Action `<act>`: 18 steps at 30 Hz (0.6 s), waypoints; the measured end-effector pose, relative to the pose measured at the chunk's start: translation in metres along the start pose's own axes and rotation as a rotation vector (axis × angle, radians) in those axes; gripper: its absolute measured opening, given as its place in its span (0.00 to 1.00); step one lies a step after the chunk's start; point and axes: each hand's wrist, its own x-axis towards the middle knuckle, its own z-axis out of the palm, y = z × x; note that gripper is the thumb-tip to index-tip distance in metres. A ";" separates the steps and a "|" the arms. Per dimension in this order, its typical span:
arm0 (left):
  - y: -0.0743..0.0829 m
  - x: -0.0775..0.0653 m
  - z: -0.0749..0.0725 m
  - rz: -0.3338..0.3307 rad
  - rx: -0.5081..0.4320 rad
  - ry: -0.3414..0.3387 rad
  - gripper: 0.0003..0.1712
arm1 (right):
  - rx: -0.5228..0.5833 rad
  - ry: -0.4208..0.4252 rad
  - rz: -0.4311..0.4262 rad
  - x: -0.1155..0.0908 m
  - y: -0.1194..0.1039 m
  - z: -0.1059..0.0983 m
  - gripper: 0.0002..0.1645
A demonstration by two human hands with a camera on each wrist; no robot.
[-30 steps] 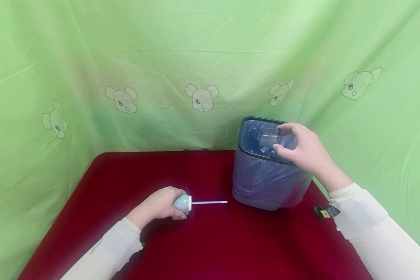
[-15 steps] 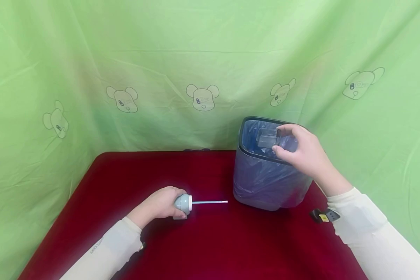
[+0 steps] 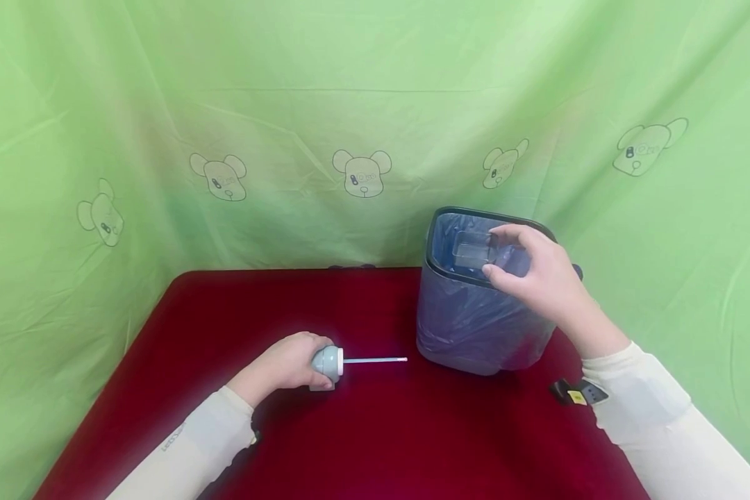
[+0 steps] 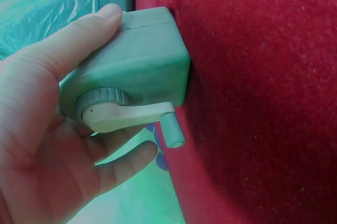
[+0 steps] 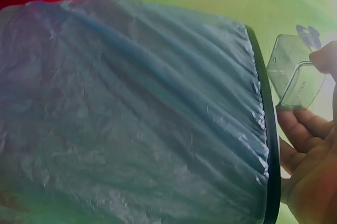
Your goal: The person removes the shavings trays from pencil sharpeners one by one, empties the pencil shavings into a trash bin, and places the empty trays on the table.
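My left hand grips a grey-green crank pencil sharpener on the red cloth. A pencil sticks out of its white front towards the right. In the left wrist view the thumb presses along the sharpener body, and the crank handle shows free of the fingers. Over the mouth of a lined trash bin, my right hand pinches a clear plastic shavings drawer between thumb and fingers. From the right wrist, the drawer appears just beyond the bin's dark rim. Whether it holds shavings I cannot tell.
The bin stands at the right rear of the red-covered table, with a bluish bag folded over its outside. A green curtain printed with bear heads closes off the back and sides.
My right hand has shifted slightly left with the drawer, which now shows more of its face over the bin. The left hand, sharpener and pencil stay in place.
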 end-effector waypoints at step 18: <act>0.000 -0.001 0.000 -0.028 -0.006 0.000 0.38 | 0.028 0.021 -0.057 -0.014 -0.009 0.006 0.31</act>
